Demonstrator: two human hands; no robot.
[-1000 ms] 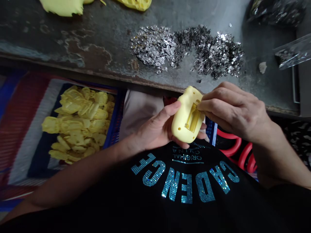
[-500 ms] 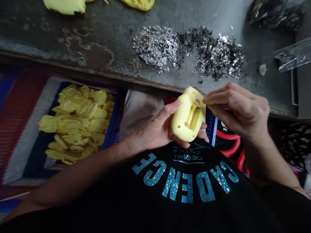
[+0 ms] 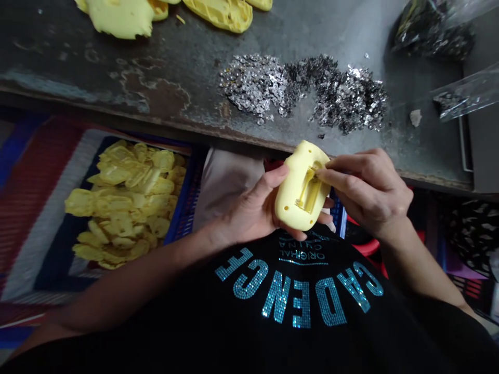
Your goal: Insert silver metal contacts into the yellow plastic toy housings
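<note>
My left hand (image 3: pixel 255 208) cups a pale yellow plastic shell (image 3: pixel 298 187) in front of my chest, its recessed slot facing up. My right hand (image 3: pixel 366 189) is pinched together, thumb and forefinger pressed at the top of the slot; whatever small piece they hold is hidden. On the worn metal bench (image 3: pixel 163 78) just beyond lies a heap of small shiny metal parts (image 3: pixel 307 88).
Below the bench on my left, a blue crate (image 3: pixel 183 208) holds several yellow shells (image 3: pixel 125 197). More yellow shells (image 3: pixel 222 13) lie at the bench's far edge. Clear bags of dark parts (image 3: pixel 432 26) sit at the far right. Red curved items (image 3: pixel 366 246) show under my right wrist.
My right fingers drew back slightly from the shell, then returned to its slot. The view shifted a little, showing more of the far bench.
</note>
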